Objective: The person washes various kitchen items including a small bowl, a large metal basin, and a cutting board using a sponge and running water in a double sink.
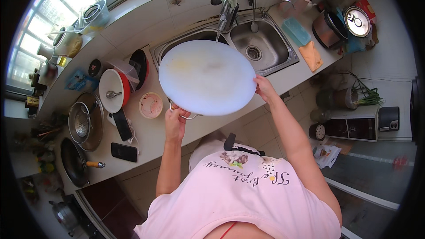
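A round white cutting board (pixel 207 78), with faint yellow and grey stains, is held over the left basin of a steel double sink. My left hand (pixel 175 122) grips its near left edge, where a metal wire handle shows. At the right edge, my right hand (pixel 264 88) closes on the rim. From the faucet (pixel 224 16), which has a pale green cloth draped on top, a thin stream of water runs at the board's far edge. The right basin (pixel 265 44) shows its drain. What lies beneath the board is mostly hidden.
Left on the counter are a red-and-white bowl (pixel 111 96), a small tub (pixel 150 105), two phones (pixel 124 152), a metal colander (pixel 79 126) and a frying pan (pixel 71 162). On the right are a teal plastic container (pixel 296 31), an orange cloth (pixel 311 56) and a cooker pot (pixel 327 30).
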`<state>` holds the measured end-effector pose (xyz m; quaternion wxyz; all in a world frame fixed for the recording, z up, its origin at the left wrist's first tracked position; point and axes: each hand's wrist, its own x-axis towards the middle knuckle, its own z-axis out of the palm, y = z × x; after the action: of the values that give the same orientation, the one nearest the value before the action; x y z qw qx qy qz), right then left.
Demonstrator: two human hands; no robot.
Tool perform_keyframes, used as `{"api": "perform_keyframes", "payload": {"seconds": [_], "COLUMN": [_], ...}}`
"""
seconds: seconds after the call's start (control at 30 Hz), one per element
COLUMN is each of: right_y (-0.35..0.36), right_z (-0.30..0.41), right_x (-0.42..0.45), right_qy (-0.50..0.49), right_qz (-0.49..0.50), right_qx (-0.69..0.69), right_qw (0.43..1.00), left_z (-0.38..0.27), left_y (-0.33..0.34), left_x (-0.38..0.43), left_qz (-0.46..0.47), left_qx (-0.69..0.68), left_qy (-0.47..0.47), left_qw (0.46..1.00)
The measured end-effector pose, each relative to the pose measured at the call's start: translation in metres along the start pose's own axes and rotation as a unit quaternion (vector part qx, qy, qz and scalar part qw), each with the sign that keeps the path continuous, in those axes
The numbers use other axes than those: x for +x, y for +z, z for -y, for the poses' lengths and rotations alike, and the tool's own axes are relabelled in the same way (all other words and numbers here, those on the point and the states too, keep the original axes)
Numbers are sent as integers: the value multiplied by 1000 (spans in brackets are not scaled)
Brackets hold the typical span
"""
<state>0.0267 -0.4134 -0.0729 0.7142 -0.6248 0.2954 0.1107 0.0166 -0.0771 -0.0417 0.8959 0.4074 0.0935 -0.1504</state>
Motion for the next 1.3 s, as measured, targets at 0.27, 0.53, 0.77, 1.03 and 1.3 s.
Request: {"api": "perform_keyframes", "payload": {"seconds": [0.27, 0.53, 0.77, 1.03, 1.3], "right_y": [62, 50, -94, -133, -76], "right_z": [152, 193, 223, 308, 444], "right_x": [67, 96, 124, 224, 256], "right_qy": [-409, -221, -190, -231, -541], "right_qz": [59, 433, 445, 358, -72], "right_qx": [-28, 34, 1, -154, -475], "right_qw": [910, 873, 875, 892, 690], "left_z": [23, 94, 183, 240, 280], "left_y": [52, 139, 213, 260, 259], "left_x": [13, -2, 25, 85, 130], "left_qz": [-68, -137, -182, -201, -185], "left_qx": [19, 47, -5, -9, -76], "left_qy": [11, 31, 45, 41, -16], "left_qw": [997, 989, 982, 979, 980]}}
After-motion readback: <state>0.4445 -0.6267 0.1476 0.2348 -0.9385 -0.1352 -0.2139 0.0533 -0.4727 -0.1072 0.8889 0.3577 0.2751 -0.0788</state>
